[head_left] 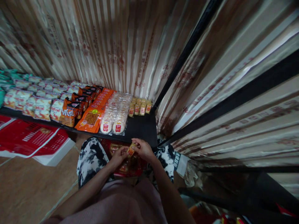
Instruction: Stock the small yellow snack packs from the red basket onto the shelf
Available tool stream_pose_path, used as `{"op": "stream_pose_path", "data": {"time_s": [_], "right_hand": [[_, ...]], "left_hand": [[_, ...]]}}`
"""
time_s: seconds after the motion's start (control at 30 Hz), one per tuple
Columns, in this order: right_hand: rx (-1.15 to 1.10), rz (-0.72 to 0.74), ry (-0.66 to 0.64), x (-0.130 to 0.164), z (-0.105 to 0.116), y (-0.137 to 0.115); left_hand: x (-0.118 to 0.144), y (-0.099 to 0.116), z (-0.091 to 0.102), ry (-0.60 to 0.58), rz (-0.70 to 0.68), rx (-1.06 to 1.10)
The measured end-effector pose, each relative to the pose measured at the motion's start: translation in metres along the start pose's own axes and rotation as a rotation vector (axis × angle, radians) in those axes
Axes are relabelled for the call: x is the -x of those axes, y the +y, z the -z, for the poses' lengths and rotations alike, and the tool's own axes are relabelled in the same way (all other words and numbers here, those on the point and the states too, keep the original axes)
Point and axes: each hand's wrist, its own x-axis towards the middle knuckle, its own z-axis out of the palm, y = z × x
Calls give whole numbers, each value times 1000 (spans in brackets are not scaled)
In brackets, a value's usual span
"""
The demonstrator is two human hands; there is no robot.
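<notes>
Between my two hands is a small yellow snack packet (131, 151) with a red label, held above my lap. My left hand (119, 155) pinches its left side, and my right hand (143, 150) grips its upper right edge. Below them, a red bag (126, 169) lies between my knees with more yellow packets showing inside, partly hidden by my hands. Similar small yellow packets (142, 109) stand in rows at the right end of the black shelf (146, 129).
Left of those rows are clear packs of round white crackers (112, 124), orange snack bags (90, 119) and several white snack bags (42, 107). A red-and-white bag (44, 138) sits on the floor at left. Black metal poles (184, 53) and a draped curtain (112, 40) stand close behind and right.
</notes>
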Motion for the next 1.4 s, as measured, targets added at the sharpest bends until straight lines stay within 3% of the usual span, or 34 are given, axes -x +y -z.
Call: {"op": "stream_pose_path", "data": {"time_s": [0.17, 0.37, 0.53, 0.9, 1.03, 1.23, 1.4], "right_hand": [[-116, -20, 94, -5, -6, 6], [-207, -166, 177, -6, -12, 13], [-392, -196, 318, -8, -17, 18], [-384, -187, 362, -16, -15, 17], [-377, -195, 385, -23, -15, 21], [-308, -190, 403, -35, -11, 27], [-237, -198, 418, -47, -5, 24]], "left_hand": [[-5, 9, -9, 54, -10, 51], [-14, 23, -20, 120, -42, 33], [-25, 30, -28, 103, -90, -22], [-51, 31, -41, 158, -204, -102], [-62, 32, -42, 168, -266, -248], [-69, 41, -44, 274, -336, -732], [-75, 47, -49, 279, -363, -885]]}}
